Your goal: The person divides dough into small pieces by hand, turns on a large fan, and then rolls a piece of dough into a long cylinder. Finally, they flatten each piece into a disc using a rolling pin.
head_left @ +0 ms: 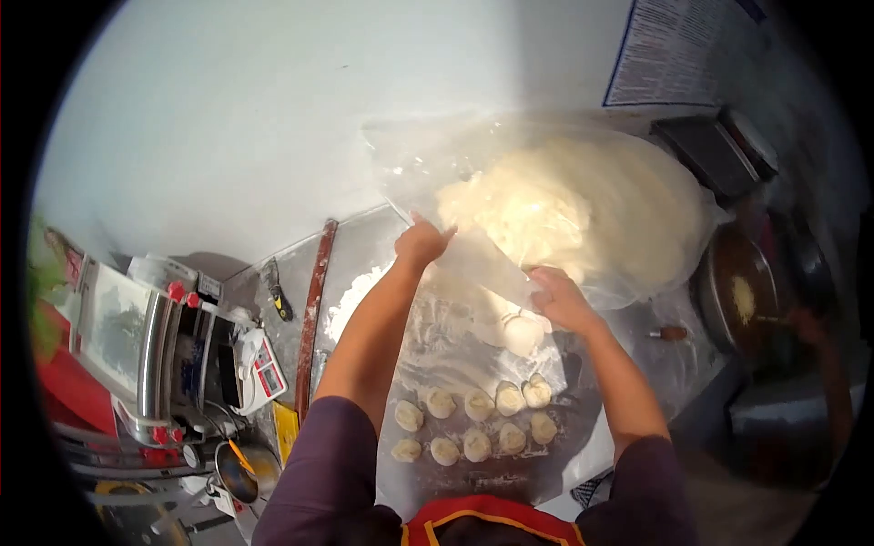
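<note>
A large mass of pale dough (537, 214) lies inside a clear plastic bag (651, 196) on the worktop. My left hand (425, 241) is closed on the left part of the bag's open edge. At the lower edge of the opening, my right hand (558, 298) pinches the plastic too. Between the two hands the film (482, 259) is stretched. Just below my right hand sits a smooth lump of dough (523, 334). Two rows of small dough pieces (478, 403) rest on the floured surface nearer my body.
A pile of flour (358, 300) lies beside a long reddish wooden stick (316, 314). Left of it are a kitchen scale (264, 369), a metal roller machine (155, 341) and a yellow-black-handled tool (279, 300). At right stand a metal bowl (715, 291) and a dark tray (701, 150); another person's arm (824, 350) shows.
</note>
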Available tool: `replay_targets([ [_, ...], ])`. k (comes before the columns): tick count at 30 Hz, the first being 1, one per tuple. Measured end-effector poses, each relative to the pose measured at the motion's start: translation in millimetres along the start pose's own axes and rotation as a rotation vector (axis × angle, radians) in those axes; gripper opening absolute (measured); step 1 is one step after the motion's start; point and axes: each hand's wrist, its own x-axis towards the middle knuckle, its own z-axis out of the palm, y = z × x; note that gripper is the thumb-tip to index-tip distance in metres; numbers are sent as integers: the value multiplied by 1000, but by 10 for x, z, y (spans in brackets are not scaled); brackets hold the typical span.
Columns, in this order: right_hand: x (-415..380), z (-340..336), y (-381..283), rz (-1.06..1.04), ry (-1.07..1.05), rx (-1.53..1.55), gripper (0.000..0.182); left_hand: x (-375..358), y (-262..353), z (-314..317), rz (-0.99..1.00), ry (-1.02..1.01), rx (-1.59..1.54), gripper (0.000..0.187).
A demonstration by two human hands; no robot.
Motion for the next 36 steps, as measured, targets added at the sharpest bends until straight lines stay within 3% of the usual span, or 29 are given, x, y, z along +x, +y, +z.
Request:
replay_targets([
  [3, 190, 73, -117, -110, 27, -119, 45, -77, -223, -52, 87, -24, 136, 87],
  [5, 316, 152, -171, -182, 82, -192, 47, -88, -193, -5, 158, 105, 134, 76],
  [8, 655, 301, -244, -228, 152, -328, 48, 56, -16, 68, 496, 461, 102, 95],
  [10, 802, 357, -362, -200, 134, -502, 46, 30, 103, 83, 397, 245, 96, 105],
  [13, 856, 336, -363, -141, -175, -542, 45, 143, -9, 94, 367, -32, 46, 122],
  [14, 769, 212, -403, -183, -11, -467, 43, 199, -90, 146, 377, -123, 19, 128],
  [16, 431, -87, -127, -223, 342, -274, 41, 424, -279, 392, 396, -120, -22, 126],
  [18, -188, -492, 238, 9, 537, -377, 39, 648, -361, 533, 379, -160, -10, 124],
  [20, -986, -768, 1287, 260, 652, -541, 49, 799, -377, 620, 360, -167, 54, 112],
  [22, -1548, -937, 1695, 691, 344, -715, 49, 883, -395, 749, 373, -87, 100, 93],
  [24, -1912, -860, 1939, 513, 376, -923, 41, 962, -371, 934, 296, -9, 78, 79],
  [28, -1944, -973, 1897, 148, 328, -1128, 29, 603, -260, 530, 262, -185, -118, 62],
  [31, -1933, -1091, 1970, 535, -58, -1028, 38, 744, -465, 892, 331, -113, -177, 57],
  [33, -2099, -1121, 1801, 560, -45, -932, 32, 776, -507, 1028, 387, 62, 102, 52],
  [36, -2582, -1160, 1112, 629, 2, -889, 29, 662, -447, 1008, 352, 128, -19, 55],
])
